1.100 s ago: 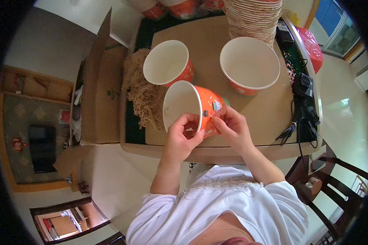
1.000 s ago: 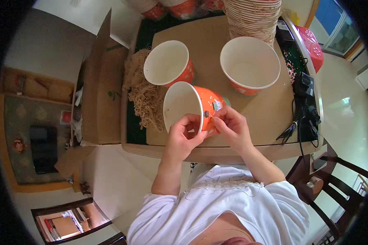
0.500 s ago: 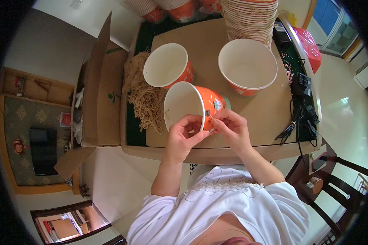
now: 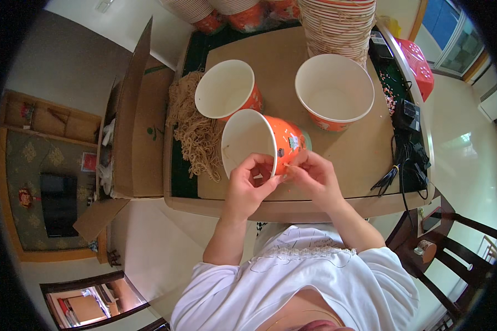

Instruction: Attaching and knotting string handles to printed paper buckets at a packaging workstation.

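An orange printed paper bucket [image 4: 286, 137] with a white inside lies tilted at the table's near side, its mouth facing left. My left hand [image 4: 249, 185] is closed on its near rim, fingers inside and thumb outside. Against the bucket's orange outer wall, close to that rim, my right hand [image 4: 313, 179] pinches with thumb and forefinger; what sits between the fingertips is too small to make out. A short bit of string [image 4: 227, 150] shows inside the bucket. Behind it stand a second bucket [image 4: 226, 88] at left and a third bucket [image 4: 335, 91] at right.
A tangled heap of beige string [image 4: 196, 138] lies at the table's left. A tall stack of buckets [image 4: 339, 25] rises at the back, with more wrapped stacks [image 4: 243, 14] beside it. Black cables and adapters [image 4: 406, 160] line the right edge. An open cardboard box [image 4: 143, 132] stands at left.
My right fingertips have shifted slightly against the bucket's wall. My left hand keeps its hold on the rim, and the buckets stay nearly in place.
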### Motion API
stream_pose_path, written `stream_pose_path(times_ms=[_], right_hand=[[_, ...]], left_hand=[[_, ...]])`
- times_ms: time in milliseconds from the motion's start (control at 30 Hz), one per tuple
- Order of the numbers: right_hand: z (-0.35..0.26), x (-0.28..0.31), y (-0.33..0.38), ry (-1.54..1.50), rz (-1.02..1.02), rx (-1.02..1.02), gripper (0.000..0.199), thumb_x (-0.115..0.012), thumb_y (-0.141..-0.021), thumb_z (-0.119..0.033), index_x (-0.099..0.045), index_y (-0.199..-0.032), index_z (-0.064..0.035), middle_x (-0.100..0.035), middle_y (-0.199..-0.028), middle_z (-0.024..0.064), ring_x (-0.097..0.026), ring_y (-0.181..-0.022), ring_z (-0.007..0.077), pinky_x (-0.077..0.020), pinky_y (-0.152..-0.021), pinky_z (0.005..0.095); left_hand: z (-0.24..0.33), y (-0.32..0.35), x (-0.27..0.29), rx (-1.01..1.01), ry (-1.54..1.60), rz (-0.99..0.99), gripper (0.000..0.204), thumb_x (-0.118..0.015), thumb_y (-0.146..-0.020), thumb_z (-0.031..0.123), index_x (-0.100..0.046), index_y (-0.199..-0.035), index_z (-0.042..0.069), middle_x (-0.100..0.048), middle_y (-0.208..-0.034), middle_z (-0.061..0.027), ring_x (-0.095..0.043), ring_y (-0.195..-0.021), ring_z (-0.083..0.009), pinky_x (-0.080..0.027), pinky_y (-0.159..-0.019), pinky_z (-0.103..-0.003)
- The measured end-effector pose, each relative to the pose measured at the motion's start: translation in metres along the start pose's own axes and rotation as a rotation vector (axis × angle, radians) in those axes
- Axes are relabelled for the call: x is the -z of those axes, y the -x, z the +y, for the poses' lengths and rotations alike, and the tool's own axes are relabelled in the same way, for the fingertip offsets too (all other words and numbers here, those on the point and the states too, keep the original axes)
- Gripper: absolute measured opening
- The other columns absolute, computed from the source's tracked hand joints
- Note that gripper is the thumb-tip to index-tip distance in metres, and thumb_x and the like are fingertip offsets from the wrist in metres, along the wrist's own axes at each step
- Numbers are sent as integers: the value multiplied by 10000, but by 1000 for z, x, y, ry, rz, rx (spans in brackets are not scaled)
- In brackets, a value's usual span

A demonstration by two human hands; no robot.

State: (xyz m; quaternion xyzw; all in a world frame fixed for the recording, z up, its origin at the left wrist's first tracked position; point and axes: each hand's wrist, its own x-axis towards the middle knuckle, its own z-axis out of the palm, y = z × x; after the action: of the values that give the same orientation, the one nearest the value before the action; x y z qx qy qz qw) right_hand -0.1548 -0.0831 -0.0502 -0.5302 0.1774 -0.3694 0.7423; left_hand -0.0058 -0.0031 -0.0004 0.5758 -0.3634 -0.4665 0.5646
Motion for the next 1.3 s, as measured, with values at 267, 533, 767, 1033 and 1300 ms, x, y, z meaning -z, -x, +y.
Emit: stream_pose_path(times_ms=[267,533,767,1033,1300], right_hand=[[-26,5,-10,251,-90,-95,126,-551,-877,-107,-524,-822,3,-533,-730,4,-490,-681,63,-427,-588,241],[-31,8,-12,268,-91,-174,128,-535,-844,-116,-523,-803,5,-513,-668,17,-483,-625,72,-428,-560,252],[-31,10,-13,294,-95,-188,138,-538,-841,-121,-528,-797,9,-523,-652,23,-498,-620,73,-436,-551,260],[-32,10,-15,266,-83,-292,138,-553,-845,-117,-545,-807,16,-541,-668,12,-511,-633,60,-438,-557,247],[-21,22,-12,218,-101,-331,106,-556,-863,-93,-568,-857,12,-577,-750,6,-529,-699,53,-450,-607,225]], left_hand=[[-2,5,1,-60,-278,4,272,-661,-788,-34,-615,-1053,0,-597,-904,7,-541,-717,-37,-471,-615,-189],[3,9,-6,-111,-363,6,286,-669,-775,-36,-622,-1052,18,-579,-906,-11,-530,-694,-45,-452,-582,-190],[5,10,-9,-87,-449,-28,253,-656,-808,-51,-592,-1041,25,-578,-889,35,-525,-732,-20,-427,-621,-178],[-1,2,-9,-212,-472,-52,177,-599,-856,7,-615,-1032,16,-599,-879,-52,-552,-658,-107,-439,-556,-245],[-4,-2,-19,-301,-750,-22,111,-557,-888,24,-595,-993,22,-639,-812,-129,-646,-690,-189,-495,-595,-304]])
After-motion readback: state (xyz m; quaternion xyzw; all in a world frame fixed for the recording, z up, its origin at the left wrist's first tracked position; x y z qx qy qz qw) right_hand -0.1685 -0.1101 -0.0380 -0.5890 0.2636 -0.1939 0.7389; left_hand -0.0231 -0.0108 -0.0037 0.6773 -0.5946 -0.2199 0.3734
